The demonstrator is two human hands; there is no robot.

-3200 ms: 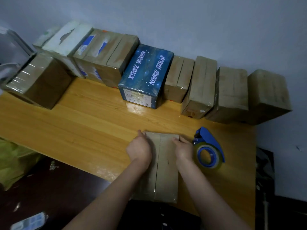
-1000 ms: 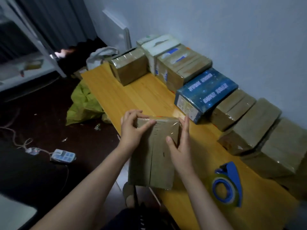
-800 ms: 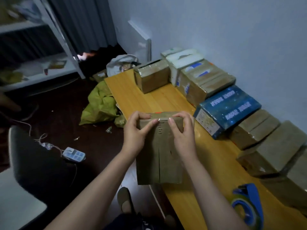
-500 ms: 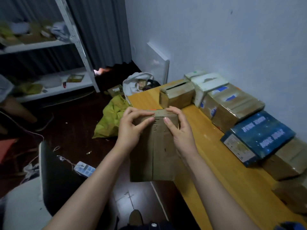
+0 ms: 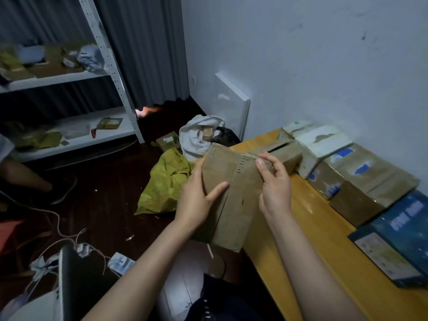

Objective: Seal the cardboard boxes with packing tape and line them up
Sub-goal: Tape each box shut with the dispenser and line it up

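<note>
Holds the cardboard box (image 5: 238,205) up off the tabletop (image 5: 324,239) now, no longer flat on the wood beside the blue tape dispenser as in the earliest frame; carries it at the tabletop's left end, lower part out past the edge above the dark floor (image 5: 104,205). Slides the left hand (image 5: 196,200) down from the top edge, its place half a second ago, to the box's left side: thumb laid flat across the front face, remaining fingers hidden behind, grasping the box. Keeps the right hand (image 5: 275,188) at the top right corner, fingers (image 5: 261,162) curled at the upper edge and grasping it there. Turns the box's long face to the camera, centre seam running top to bottom, a short row of dark dashes near the top, the whole thing leaning a little to the left. Leaves a row of boxes along the white wall on the tabletop's far side: a brown box with an open slot (image 5: 287,150) just behind the right hand, then a white box (image 5: 324,147), a brown box with blue patches (image 5: 347,167) and, nearest the camera, a blue printed box (image 5: 403,230), side by side. Takes in, on the floor to the left, a yellow-green bag (image 5: 166,184) and a white bag (image 5: 196,137) beyond it, with a white metal shelf (image 5: 58,79) before a grey curtain (image 5: 148,54) and a white panel (image 5: 229,105) leaning on the wall past the tabletop's end.
</note>
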